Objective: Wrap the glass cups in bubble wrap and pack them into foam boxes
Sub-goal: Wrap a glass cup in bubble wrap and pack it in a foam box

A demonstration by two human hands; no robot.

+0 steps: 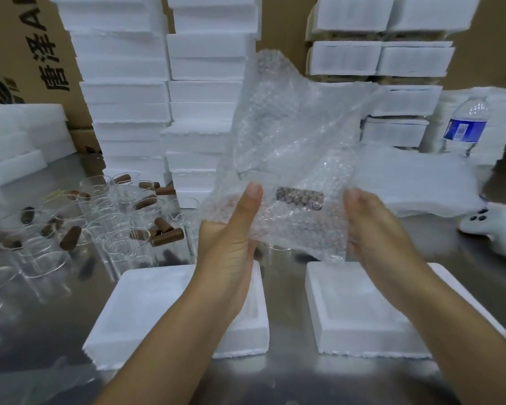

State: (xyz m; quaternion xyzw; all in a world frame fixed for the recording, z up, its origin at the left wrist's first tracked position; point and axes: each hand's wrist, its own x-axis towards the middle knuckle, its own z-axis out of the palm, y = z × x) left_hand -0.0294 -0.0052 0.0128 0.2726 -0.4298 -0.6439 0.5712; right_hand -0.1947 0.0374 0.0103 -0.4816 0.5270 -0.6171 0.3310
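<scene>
your left hand (234, 229) and right hand (374, 226) are each closed around a side of the bubble wrap (287, 159), which is up in front of you with a glass cup (300, 198) inside, its brown handle showing through; the sheet is light and floppy, the glass slick and fragile; cradle the bundle around its middle, not by loose edges; the foam boxes (360, 323) wait open on the table below.

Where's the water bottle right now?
Head view, far right at the back: the water bottle stands upright on the table, in front of a stack of white foam sheets, beyond the white game controller.
</scene>
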